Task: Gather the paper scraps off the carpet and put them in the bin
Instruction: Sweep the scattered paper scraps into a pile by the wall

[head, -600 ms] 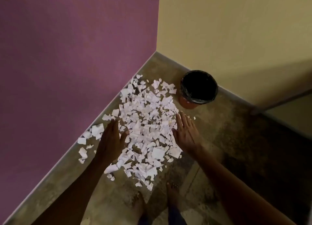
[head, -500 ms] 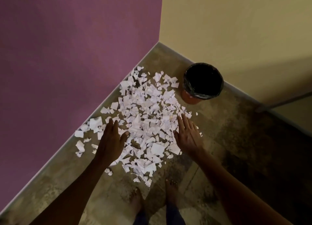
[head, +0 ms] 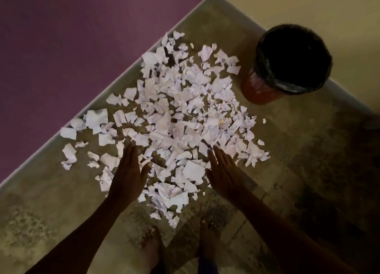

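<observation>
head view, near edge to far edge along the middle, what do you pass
Bare feet → hands, left hand and right hand level → paper scraps → bin → yellow wall.

Both bare forearms reach forward and down, the left hand point(head: 127, 175) flat with straight fingers together and thumb spread, the right hand point(head: 225, 174) likewise open-fingered, palms down, well apart, above two bare feet point(head: 152, 247).

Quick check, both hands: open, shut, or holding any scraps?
Left hand: open, fingers straight, holding nothing.
Right hand: open, fingers straight, holding nothing.
</observation>
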A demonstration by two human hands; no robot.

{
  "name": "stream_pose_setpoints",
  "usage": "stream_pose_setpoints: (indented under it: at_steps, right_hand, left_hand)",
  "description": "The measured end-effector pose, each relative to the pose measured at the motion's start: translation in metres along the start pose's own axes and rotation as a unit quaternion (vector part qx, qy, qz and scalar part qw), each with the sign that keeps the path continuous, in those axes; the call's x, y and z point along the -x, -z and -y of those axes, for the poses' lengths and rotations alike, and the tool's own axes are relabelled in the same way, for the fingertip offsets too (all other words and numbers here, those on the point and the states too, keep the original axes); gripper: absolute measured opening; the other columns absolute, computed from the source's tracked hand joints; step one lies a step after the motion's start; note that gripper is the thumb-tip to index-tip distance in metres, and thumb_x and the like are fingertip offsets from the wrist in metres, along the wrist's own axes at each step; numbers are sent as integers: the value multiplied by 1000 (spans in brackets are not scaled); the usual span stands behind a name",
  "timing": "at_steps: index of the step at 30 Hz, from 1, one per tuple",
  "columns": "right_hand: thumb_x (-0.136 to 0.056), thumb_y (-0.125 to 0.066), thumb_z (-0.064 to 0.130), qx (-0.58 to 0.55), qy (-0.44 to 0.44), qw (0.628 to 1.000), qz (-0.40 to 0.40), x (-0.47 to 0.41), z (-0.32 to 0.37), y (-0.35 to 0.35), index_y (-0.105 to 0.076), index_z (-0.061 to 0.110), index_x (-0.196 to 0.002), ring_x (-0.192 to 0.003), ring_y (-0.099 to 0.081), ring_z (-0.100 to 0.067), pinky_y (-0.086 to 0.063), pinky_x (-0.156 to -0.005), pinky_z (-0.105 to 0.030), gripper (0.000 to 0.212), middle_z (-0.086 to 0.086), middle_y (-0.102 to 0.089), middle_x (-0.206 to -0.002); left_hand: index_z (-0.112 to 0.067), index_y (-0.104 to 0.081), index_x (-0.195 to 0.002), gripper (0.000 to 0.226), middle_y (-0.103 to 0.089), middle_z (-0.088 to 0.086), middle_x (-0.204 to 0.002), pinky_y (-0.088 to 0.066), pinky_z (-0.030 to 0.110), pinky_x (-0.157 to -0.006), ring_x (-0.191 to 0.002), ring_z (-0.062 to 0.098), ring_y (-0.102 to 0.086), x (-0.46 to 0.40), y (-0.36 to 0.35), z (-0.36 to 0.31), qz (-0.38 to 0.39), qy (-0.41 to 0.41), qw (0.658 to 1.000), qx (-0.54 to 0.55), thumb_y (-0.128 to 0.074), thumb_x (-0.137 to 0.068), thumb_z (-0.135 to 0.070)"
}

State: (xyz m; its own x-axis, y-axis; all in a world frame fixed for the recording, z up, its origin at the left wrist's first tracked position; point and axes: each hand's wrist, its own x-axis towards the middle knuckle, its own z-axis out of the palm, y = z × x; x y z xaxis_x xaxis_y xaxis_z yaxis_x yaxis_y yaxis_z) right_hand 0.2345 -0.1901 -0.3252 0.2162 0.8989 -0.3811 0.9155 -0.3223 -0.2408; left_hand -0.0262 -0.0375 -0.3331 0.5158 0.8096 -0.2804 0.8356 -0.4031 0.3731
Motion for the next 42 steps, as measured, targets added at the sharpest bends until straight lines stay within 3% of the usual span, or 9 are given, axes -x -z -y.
stream_pose_setpoints:
  at_steps: [9, 17, 24, 36, 42]
  right_hand:
    - [-93, -38, 39, -3, 45, 997, 61, -36, -28, -172, -38, -1, -142, -133, -43, -43, -46, -100, -54, 63, -30, -38, -146]
    - [-94, -30, 64, 54, 118, 990, 54, -71, -43, -270, -18, 12, -154, -149, -6, -34, -15, -119, -51, 80, -20, -4, -161]
    - [-95, -36, 60, 70, 136, 988, 2, -100, -54, -309, -20, 12, -153, -149, -4, -36, -17, -117, -54, 78, -23, -5, -160]
    - [-85, -59, 53, 21, 163, 979, -118, -113, -60, -331, -41, 7, -144, -146, -18, -41, -24, -112, -61, 77, -26, -23, -155]
    - [-87, -54, 57, 31, 169, 980, -100, -111, -63, -336, -34, 12, -149, -148, -13, -37, -23, -113, -60, 79, -22, -16, -158]
  left_hand:
    - [3, -15, -153, 89, -12, 20, -161, -29, 51, -116, -149, 34, -12, 5, -159, 57, 29, 44, 998, 19, -25, -92, -62]
    - [-17, -11, -157, 95, 6, 17, -163, -11, 62, -117, -150, 37, 7, 18, -258, 80, 30, 43, 997, -49, -36, -86, -75]
    - [-30, -15, -156, 100, 8, 18, -163, -10, 72, -111, -148, 43, 11, -4, -316, 93, 50, 45, 995, -78, -40, -76, -86]
    - [-34, -44, -145, 94, -4, 9, -165, -13, 66, -113, -148, 44, -3, -28, -332, 108, -2, 61, 994, -95, -53, -66, -84]
    - [-37, -47, -142, 87, -12, 9, -164, -13, 65, -112, -147, 46, -8, -29, -334, 108, -43, 48, 994, -85, -42, -69, -85]
